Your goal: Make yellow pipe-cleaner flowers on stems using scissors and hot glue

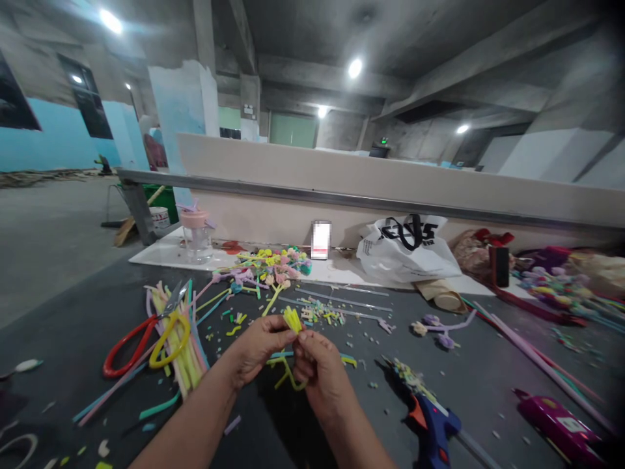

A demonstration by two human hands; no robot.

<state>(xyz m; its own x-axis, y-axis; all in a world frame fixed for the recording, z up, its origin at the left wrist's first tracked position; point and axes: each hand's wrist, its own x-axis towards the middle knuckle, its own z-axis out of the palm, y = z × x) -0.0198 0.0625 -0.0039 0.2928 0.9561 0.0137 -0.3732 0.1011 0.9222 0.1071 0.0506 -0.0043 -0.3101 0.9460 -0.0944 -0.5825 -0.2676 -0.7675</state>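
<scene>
Both of my hands meet over the middle of the dark table, pinching a small bundle of yellow pipe cleaner pieces. My left hand grips it from the left, thumb and fingers closed. My right hand holds its lower end between thumb and fingertips. A bent yellow-green pipe cleaner shows beneath the hands; I cannot tell whether it joins the bundle. Scissors with one red and one yellow handle lie left on a pile of pastel pipe cleaners.
A blue glue gun and a purple glue gun lie at the right. Finished pipe cleaner flowers, a clear cup, a phone and a white bag line the back. Small clippings are scattered about.
</scene>
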